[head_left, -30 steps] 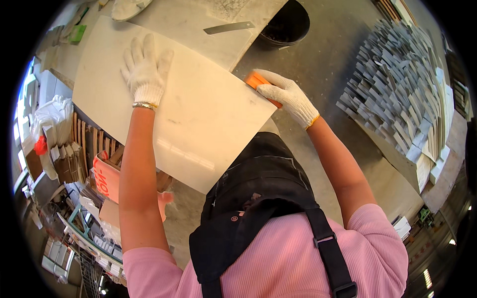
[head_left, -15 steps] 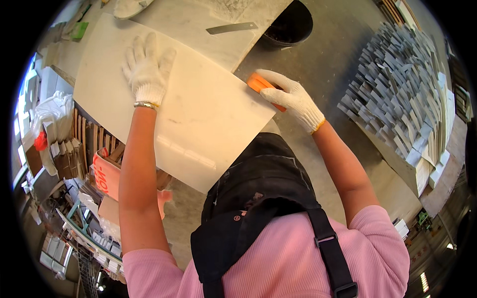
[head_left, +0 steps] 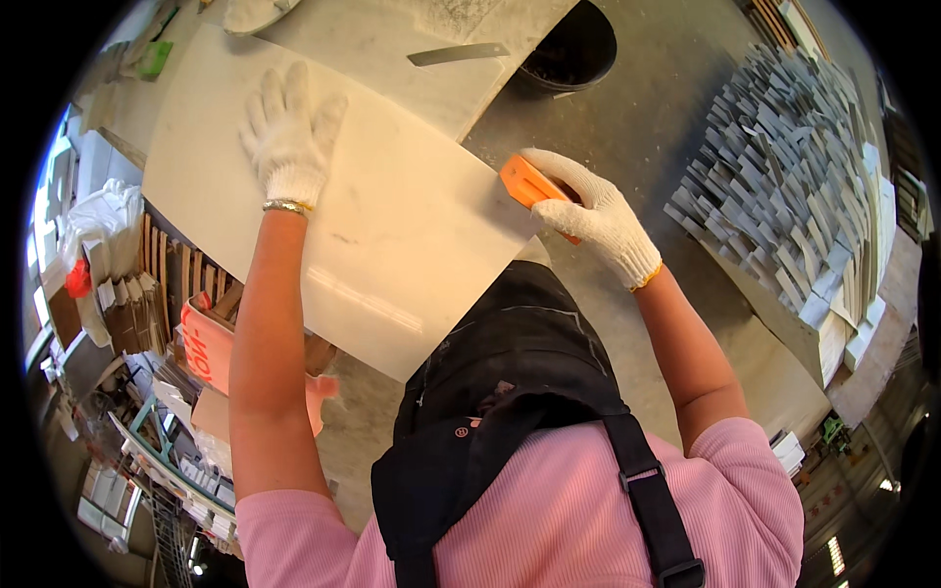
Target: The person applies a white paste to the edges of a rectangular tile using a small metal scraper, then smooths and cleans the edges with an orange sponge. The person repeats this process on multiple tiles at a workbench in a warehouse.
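Observation:
A pale, smooth marble-like slab (head_left: 382, 216) lies in front of me, one corner close to my dark apron. Flat on its left part rests my left hand (head_left: 286, 132) in a white knit glove, fingers spread. An orange sanding block (head_left: 534, 186) is gripped in my gloved right hand (head_left: 600, 216), at the slab's right edge near the close corner. My thumb and fingers wrap round the block. Whether its underside touches the edge I cannot tell.
Beyond the slab, another stone surface (head_left: 392, 59) carries a flat metal strip (head_left: 458, 55). A black bucket (head_left: 573, 49) stands right of it. Many narrow grey stone strips (head_left: 784, 176) are stacked at the right. A salmon-coloured box (head_left: 206, 343) and wooden slats (head_left: 181, 260) crowd the left.
My right hand has moved a little right and nearer to me along the slab's edge with the orange sanding block. The left hand stays spread in place.

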The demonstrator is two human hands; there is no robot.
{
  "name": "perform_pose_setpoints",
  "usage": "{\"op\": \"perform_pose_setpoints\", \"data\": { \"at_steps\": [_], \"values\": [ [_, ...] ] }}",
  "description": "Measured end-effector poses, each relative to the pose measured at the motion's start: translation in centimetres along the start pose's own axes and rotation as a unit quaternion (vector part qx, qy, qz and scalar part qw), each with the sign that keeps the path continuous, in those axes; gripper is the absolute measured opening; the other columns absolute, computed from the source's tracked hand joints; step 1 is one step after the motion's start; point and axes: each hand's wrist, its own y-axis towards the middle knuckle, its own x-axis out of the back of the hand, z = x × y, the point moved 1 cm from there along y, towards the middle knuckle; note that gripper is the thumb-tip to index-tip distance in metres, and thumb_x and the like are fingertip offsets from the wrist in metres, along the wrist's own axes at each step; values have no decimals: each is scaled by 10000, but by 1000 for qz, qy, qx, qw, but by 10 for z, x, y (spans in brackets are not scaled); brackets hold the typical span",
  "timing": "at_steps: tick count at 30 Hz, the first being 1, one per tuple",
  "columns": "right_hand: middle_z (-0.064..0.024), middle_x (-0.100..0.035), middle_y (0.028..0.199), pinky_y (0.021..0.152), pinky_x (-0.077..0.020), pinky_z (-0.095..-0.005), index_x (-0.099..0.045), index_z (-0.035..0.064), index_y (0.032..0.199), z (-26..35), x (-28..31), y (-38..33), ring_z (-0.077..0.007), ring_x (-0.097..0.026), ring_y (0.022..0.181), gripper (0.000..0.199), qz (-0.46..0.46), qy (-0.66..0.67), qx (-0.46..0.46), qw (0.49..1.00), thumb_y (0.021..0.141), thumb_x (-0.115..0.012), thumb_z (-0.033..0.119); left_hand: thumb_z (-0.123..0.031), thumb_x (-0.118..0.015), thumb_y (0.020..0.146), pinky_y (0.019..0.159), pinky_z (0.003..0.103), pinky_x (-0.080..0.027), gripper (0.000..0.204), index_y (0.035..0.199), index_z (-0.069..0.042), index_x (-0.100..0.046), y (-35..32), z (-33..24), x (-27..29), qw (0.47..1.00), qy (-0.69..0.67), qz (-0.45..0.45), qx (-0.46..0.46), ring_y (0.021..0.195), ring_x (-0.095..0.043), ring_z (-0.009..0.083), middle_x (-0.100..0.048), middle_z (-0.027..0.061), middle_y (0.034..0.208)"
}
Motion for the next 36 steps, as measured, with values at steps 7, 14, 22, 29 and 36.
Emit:
{"op": "perform_pose_setpoints", "data": {
  "at_steps": [7,14,22,29,36],
  "values": [
    [-68,-659,1192,722,-544,-256,-574,45,1427,-12,-3,30,-90,-605,864,702,-33,-19,-12,999,846,-772,384,-626,-456,983,1187,571,-216,721,1589,-253,-337,10,-6,3,1000,-7,20,3,1474,-301,396,-308,138,1643],
    [-98,-624,1331,841,-555,-303,-564,38,1438,1,-9,0,-168,-617,1113,710,-58,-119,79,988,844,-791,354,-603,-482,983,1152,568,-266,690,1551,-221,-400,3,-8,8,1000,10,-9,-6,1424,-350,379,-363,141,1598],
    [-90,-631,1316,958,-478,-299,-555,12,1442,6,6,5,-150,-600,1089,730,6,29,-52,998,846,-750,386,-606,-473,985,1155,585,-270,683,1544,-218,-414,2,-3,-2,999,20,-33,-12,1413,-360,380,-382,131,1585],
    [-108,-643,1301,910,-509,-307,-576,21,1424,-20,-6,23,-177,-601,1149,675,-44,25,-35,998,860,-759,344,-639,-456,979,1167,593,-251,717,1556,-218,-399,9,-10,2,999,36,1,-2,1445,-330,381,-340,124,1623],
    [-80,-648,1254,796,-525,-274,-571,13,1426,-1,1,-1,-125,-613,1010,691,-22,36,-11,999,843,-780,318,-628,-448,983,1167,579,-250,713,1584,-258,-344,1,1,-1,999,35,11,8,1470,-316,388,-324,118,1638]
  ]
}}
